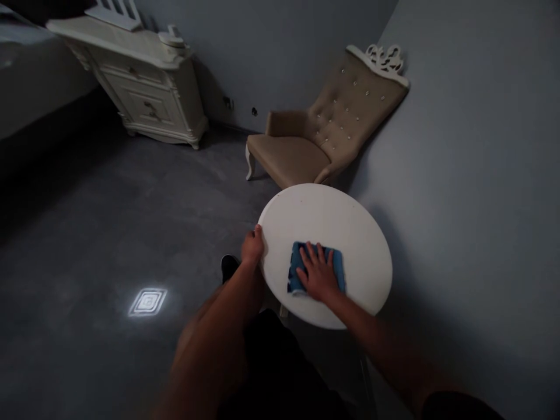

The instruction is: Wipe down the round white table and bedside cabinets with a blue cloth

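Note:
A round white table [324, 219] stands in front of me. At its left edge, my left hand [252, 246] is closed around the rim, with some of its fingers hidden below. My right hand [321, 274] lies flat with fingers spread on a folded blue cloth [338, 265]. The cloth rests on the near half of the tabletop, its edges showing around the hand. A few tiny dark specks dot the far part of the top.
Just beyond the table is a tan tufted armchair [289, 157] against the wall. A white cabinet [153, 105] with items on top stands at the back left, beside a bed [39, 87]. A bright diamond-shaped light pattern [147, 301] falls on the grey floor.

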Demonstrator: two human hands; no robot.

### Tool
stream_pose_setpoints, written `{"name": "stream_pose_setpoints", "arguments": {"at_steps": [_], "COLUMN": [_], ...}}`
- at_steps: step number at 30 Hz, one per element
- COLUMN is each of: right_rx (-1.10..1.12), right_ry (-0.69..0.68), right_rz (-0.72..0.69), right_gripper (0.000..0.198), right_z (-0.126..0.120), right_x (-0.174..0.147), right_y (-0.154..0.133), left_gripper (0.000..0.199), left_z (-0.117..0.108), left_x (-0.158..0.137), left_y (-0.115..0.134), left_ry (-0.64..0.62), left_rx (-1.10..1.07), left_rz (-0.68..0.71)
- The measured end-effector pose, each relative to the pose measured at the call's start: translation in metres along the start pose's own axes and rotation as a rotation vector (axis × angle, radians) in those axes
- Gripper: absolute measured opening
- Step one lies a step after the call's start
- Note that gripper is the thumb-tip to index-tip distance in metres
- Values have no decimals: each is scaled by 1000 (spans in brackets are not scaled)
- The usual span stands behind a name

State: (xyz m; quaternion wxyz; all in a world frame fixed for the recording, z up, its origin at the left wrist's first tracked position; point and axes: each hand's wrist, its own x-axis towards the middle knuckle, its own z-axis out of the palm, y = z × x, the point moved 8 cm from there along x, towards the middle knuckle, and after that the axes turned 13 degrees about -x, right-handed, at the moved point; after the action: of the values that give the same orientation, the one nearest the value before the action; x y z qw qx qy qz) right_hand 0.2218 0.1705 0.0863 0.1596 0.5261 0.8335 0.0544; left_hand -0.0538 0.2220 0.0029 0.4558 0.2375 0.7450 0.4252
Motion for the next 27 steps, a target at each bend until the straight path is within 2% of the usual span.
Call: {"name": "stream_pose_setpoints", "arguments": {"at_steps": [2,4,7,10,14,17,20,23,27], "right_rx": [21,41,52,34,28,43,83,137,146], "right_ry": [26,48,40,5,10,7,2,22,31], "right_rz": [-55,-102,-149,-113,36,155,293,384,400], "right_gripper": [90,99,100,87,78,78,81,84,87], "right_z": [8,11,8,-5,-23,-24,-17,-11,-8], "right_x": [-40,-62,-51,5,115,197,262,303,315], "right_y": [-25,-40,-39,-13,47,101,152,184,187], "left_gripper": [77,79,79,79,83,82,79,80,81], "left_z": [0,1,0,0,0,1,3,5,5], "left_x": [-1,-1,-2,-4,-2,2,5,7,9], "left_y": [0,1,2,4,5,3,2,0,-2], "left_ry": [-3,-12,-18,-27,-27,-13,-15,-19,-5], "left_rx": [30,49,43,29,38,35,34,37,50], "left_rz": [5,15,15,3,-31,-48,-51,-63,-53]}}
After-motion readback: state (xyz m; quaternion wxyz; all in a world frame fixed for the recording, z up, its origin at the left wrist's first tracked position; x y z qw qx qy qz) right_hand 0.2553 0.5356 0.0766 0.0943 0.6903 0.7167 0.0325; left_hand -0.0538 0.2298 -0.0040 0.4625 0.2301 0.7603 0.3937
